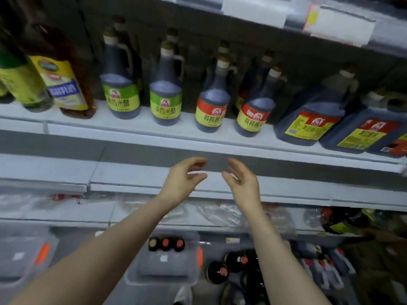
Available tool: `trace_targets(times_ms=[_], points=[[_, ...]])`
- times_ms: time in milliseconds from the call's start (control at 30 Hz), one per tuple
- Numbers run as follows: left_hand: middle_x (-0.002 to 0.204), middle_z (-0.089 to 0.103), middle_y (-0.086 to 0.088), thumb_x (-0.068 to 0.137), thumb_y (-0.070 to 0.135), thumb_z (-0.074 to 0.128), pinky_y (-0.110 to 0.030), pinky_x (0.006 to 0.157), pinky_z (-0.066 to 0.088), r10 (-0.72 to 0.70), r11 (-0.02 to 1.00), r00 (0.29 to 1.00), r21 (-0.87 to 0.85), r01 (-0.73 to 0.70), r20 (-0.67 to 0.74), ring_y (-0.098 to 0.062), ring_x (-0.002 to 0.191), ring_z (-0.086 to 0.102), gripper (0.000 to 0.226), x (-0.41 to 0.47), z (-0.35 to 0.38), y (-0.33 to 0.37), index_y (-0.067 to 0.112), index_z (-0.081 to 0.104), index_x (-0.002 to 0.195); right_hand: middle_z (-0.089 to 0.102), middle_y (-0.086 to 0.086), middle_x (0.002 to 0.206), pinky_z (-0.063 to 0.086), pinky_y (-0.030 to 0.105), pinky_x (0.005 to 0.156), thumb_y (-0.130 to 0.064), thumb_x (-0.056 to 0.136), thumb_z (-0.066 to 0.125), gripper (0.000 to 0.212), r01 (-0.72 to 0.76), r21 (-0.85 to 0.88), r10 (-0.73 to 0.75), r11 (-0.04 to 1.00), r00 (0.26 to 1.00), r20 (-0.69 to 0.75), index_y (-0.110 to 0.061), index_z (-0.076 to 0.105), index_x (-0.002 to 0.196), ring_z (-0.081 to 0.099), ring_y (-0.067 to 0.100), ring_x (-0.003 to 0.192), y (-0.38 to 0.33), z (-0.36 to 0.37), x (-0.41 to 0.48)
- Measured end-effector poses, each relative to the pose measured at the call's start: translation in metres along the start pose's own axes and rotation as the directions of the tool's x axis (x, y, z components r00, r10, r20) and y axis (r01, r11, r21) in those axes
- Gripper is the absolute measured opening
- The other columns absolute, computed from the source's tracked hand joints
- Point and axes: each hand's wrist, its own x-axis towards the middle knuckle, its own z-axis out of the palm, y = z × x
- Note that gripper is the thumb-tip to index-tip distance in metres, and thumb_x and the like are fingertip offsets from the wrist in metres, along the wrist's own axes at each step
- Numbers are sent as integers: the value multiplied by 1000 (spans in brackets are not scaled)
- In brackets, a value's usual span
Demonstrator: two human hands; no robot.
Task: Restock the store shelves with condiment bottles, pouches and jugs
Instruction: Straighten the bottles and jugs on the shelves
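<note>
Both hands are raised just below the front lip of the shelf (132, 133) and neither touches it. The left hand (182, 181) has its fingers (198, 161) loosely curved, with the thumb apart from them, and holds nothing. The right hand (242, 183) faces it palm inward, its fingers (234, 165) nearly straight and slightly spread, also holding nothing. The two hands are near each other with a gap between them. On the shelf stand two green-label bottles (120, 93) of dark liquid. To their right on the shelf stand two red-label bottles (212, 106), each row with more bottles behind it. At the shelf's right end sit two dark jugs (308, 119), side by side. At its left end stands a yellow-label bottle (66, 84) of amber liquid. Well below the shelf, between the forearms, a clear bin (167, 271) holds three capped bottles (165, 243). More dark bottles (235, 260) lie to the right of that bin.
</note>
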Motion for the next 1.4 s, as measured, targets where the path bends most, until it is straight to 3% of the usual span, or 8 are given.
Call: trace_targets(times_ms=[133, 367, 567, 700, 767, 967, 1133, 1400], points=[[110, 69, 5, 87, 2, 72, -8, 84, 49, -88, 996, 996, -33, 87, -22, -3, 103, 65, 34, -43, -22, -48, 14, 66, 118, 63, -6, 132, 50, 19, 96, -4, 94, 67, 39, -75, -15, 76, 997, 993, 87, -25, 62, 127, 59, 10, 124, 30, 41, -46], [115, 67, 14, 90, 4, 69, -16, 92, 51, -297, 954, 955, -38, 296, -22, 0, 110, 62, 37, -115, -44, -141, 26, 63, 118, 60, -16, 129, 45, 7, 91, -7, 95, 68, 44, -220, -80, 233, 972, 945, 231, -37, 58, 125, 56, 1, 121, 91, 96, -106], [116, 70, 4, 90, 1, 69, -21, 98, 50, -456, 889, 890, -39, 456, -13, -6, 111, 64, 37, -150, -33, -207, 15, 63, 124, 59, -10, 129, 43, 3, 87, 2, 94, 65, 46, -309, -111, 328, 945, 900, 286, -14, 58, 136, 57, 5, 116, 150, 125, -116], [119, 66, 8, 88, -1, 69, -25, 100, 49, -532, 846, 847, -43, 531, -3, -6, 114, 61, 44, -165, -6, -262, 24, 60, 124, 59, -18, 123, 43, 6, 94, 5, 93, 65, 52, -356, -128, 378, 926, 873, 307, -34, 55, 125, 57, -16, 107, 207, 138, -119], [124, 64, 4, 89, 0, 69, -29, 102, 49, -573, 818, 819, -40, 573, 13, -10, 118, 59, 44, -169, 11, -294, 16, 60, 128, 59, -13, 128, 43, 6, 93, 6, 92, 65, 54, -386, -141, 411, 912, 857, 310, -34, 54, 127, 57, -6, 114, 241, 142, -120], [115, 65, 11, 87, 3, 72, -4, 86, 45, -624, 781, 781, -4, 624, 0, -7, 112, 62, 42, -178, 59, -392, 24, 63, 122, 58, -16, 129, 42, 7, 96, 3, 92, 68, 54, -425, -197, 469, 883, 812, 347, -39, 56, 124, 55, -4, 116, 346, 154, -130], [125, 64, 2, 88, 7, 71, -17, 94, 50, -670, 742, 742, 41, 669, 24, -10, 115, 60, 47, -176, 90, -472, 20, 59, 132, 52, -17, 134, 40, 2, 92, -2, 93, 68, 56, -466, -216, 514, 858, 780, 356, -33, 49, 137, 49, 4, 128, 433, 163, -128], [145, 51, -5, 92, 10, 68, 0, 86, 38, -682, 729, 724, 170, 663, 101, -16, 132, 49, 62, -161, 135, -575, 16, 43, 148, 46, -13, 139, 39, 21, 107, -2, 96, 64, 60, -438, -269, 513, 858, 771, 377, -20, 44, 149, 43, 4, 131, 556, 192, -106]])
